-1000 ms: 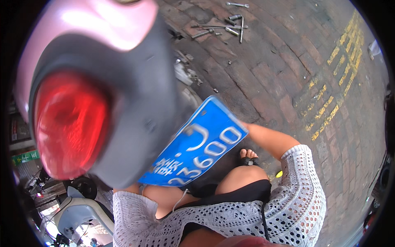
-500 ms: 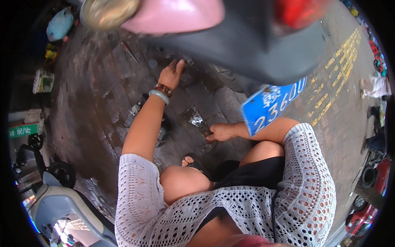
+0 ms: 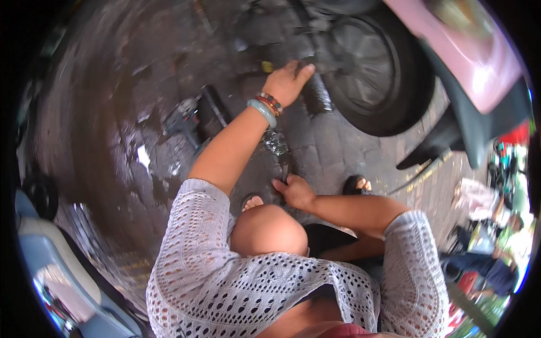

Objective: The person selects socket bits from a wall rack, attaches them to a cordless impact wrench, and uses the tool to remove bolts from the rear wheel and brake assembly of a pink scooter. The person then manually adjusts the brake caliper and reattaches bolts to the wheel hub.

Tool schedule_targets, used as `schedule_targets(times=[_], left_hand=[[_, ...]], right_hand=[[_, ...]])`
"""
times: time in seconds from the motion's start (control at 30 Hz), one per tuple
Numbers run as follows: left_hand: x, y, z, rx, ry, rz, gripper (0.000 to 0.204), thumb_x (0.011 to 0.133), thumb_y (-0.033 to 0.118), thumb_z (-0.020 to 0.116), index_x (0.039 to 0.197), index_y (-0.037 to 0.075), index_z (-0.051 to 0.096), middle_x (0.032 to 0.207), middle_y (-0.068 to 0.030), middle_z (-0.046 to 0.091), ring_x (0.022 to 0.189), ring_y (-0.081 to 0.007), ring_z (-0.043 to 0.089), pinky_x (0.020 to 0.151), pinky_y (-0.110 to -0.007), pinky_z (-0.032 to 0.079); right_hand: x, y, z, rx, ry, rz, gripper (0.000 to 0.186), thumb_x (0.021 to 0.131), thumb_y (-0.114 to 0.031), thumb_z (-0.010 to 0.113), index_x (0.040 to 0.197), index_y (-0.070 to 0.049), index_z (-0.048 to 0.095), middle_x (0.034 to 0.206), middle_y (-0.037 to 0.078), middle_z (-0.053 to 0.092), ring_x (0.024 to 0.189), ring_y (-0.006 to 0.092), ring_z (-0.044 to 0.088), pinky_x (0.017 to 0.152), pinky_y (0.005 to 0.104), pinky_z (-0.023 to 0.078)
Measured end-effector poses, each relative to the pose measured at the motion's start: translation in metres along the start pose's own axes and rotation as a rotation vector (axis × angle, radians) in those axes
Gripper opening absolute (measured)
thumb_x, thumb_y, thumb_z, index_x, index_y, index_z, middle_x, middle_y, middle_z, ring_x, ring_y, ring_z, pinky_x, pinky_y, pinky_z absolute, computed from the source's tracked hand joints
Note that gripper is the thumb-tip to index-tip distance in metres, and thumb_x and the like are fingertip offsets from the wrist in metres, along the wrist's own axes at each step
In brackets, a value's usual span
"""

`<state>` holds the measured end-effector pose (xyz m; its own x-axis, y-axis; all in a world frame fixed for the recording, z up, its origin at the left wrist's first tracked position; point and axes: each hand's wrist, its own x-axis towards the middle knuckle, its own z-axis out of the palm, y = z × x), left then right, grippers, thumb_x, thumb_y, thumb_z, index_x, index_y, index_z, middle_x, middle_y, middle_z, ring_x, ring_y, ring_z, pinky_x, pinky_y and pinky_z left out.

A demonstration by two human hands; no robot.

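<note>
My left hand (image 3: 286,85), wearing a pale bangle and beaded bracelets, reaches to the left side of a scooter's wheel (image 3: 366,70). Its fingertips are smeared by motion against dark parts there, so any hold is unclear. Closer to my body, my right hand (image 3: 297,191) is closed low over the wet ground, pinching a slim dark metal tool (image 3: 285,170) whose far end I cannot make out. A power tool (image 3: 189,118) with a dark cylindrical part lies on the ground left of my left forearm.
The scooter's pink and dark bodywork (image 3: 479,73) overhangs at the upper right. Another parked scooter (image 3: 62,270) stands at the lower left. Shiny wet patches (image 3: 143,158) mark the dark paving. A person in dark clothes (image 3: 479,273) is at the right edge.
The view has swung, bringing the wheel and the power tool into fuller sight and the bodywork to the upper right. My left hand now appears beside the wheel; my right hand remains low.
</note>
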<state>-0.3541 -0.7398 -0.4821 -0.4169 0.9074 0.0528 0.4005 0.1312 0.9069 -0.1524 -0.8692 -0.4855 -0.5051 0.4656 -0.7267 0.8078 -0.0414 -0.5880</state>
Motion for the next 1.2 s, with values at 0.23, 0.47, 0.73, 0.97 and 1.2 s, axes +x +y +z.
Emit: schedule_targets(times=[0.23, 0.47, 0.73, 0.97, 1.2], left_hand=[[-0.127, -0.139, -0.111, 0.506, 0.499, -0.253, 0.058, 0.072, 0.04, 0.072, 0.104, -0.006, 0.057, 0.1, -0.0214, 0.061, 0.091, -0.0348, 0.06, 0.081, -0.04, 0.047], [-0.149, -0.191, -0.137, 0.465, 0.189, -0.968, 0.082, 0.058, 0.058, 0.073, 0.106, -0.006, 0.057, 0.109, -0.0253, 0.059, 0.103, -0.0362, 0.057, 0.088, -0.041, 0.045], [-0.167, -0.191, -0.109, 0.318, 0.442, -0.747, 0.056, 0.058, 0.036, 0.071, 0.095, -0.005, 0.058, 0.093, -0.0255, 0.063, 0.089, -0.0379, 0.062, 0.08, -0.042, 0.048], [-0.179, -0.094, -0.103, -0.551, 0.109, -0.502, 0.027, 0.068, 0.007, 0.076, 0.092, 0.002, 0.066, 0.089, -0.0028, 0.067, 0.082, -0.0123, 0.06, 0.075, -0.027, 0.047], [-0.201, -0.091, -0.095, -0.741, 0.02, -0.38, 0.039, 0.068, -0.005, 0.069, 0.105, 0.005, 0.06, 0.093, -0.0023, 0.062, 0.088, -0.015, 0.058, 0.08, -0.03, 0.046]], right_hand=[[0.067, -0.06, 0.012, 1.198, 0.049, 0.124, 0.017, 0.094, -0.023, 0.047, 0.093, -0.007, 0.054, 0.08, 0.007, 0.06, 0.081, 0.0218, 0.061, 0.073, 0.0379, 0.048], [0.102, -0.062, -0.023, 1.316, -0.188, 0.034, 0.009, 0.093, -0.011, 0.046, 0.096, -0.005, 0.053, 0.099, 0.013, 0.059, 0.103, 0.0288, 0.056, 0.088, 0.0436, 0.045], [0.102, -0.06, -0.056, 1.334, -0.296, -0.066, 0.012, 0.094, -0.021, 0.046, 0.096, -0.01, 0.051, 0.103, 0.011, 0.059, 0.106, 0.0269, 0.055, 0.09, 0.042, 0.044], [0.102, -0.092, -0.062, 1.502, -0.043, -0.287, 0.016, 0.093, -0.023, 0.049, 0.096, -0.008, 0.05, 0.103, 0.012, 0.059, 0.106, 0.0287, 0.056, 0.091, 0.0445, 0.045], [0.099, -0.096, -0.054, 1.452, 0.086, -0.329, 0.014, 0.093, -0.021, 0.05, 0.096, -0.007, 0.051, 0.103, 0.014, 0.059, 0.106, 0.0307, 0.056, 0.09, 0.0455, 0.046]])
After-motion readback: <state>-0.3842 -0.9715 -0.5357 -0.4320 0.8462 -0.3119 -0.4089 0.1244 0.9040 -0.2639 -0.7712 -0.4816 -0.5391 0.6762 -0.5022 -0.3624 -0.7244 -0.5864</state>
